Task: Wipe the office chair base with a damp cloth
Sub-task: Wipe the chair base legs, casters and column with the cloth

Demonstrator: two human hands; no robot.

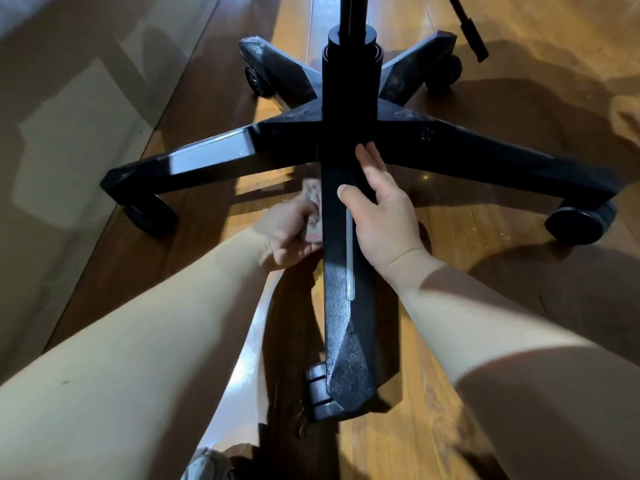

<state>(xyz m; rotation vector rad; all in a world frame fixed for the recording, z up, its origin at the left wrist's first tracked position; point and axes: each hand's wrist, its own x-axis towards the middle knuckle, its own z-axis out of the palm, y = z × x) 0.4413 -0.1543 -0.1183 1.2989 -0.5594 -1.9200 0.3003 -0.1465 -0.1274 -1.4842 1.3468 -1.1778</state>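
risk: the base rolls off under the wipe
the chair base (pixel 450 147) stands on casters (pixel 575 225) on a glossy wood floor (pixel 467 341), so a hard sideways rub could shift it. the left hand (pixel 287 233) curls round a bunched cloth (pixel 313 202), pressed to the near leg (pixel 346 323) just to its right. the right hand (pixel 381 216), fingers straight and holding nothing, rests on that leg's far side.
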